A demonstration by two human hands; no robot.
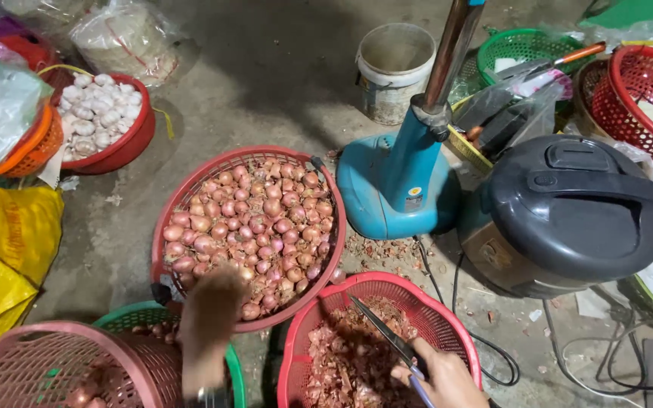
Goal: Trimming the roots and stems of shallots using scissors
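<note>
1. Two hands showed at the bottom edge, both partly cut off, and the left hand [209,317] was blurred, so whether its fingers were apart or closed on anything could not be told.
2. That left hand reached over the near rim of the big red basket [162,257] heaped with peeled shallots [255,227].
3. The right hand [441,378] was closed round the handle of a pair of scissors [385,334], the handle mostly hidden by the fingers.
4. The scissor blades pointed up and left over a smaller red basket [447,321] holding shallot skins [341,363].
5. A pink basket [32,363] and a green basket [126,316] sat at lower left, their contents hard to make out.
6. Behind stood a blue fan base [398,177], a dark rice cooker [572,208] and a red bowl of garlic [103,121].
</note>
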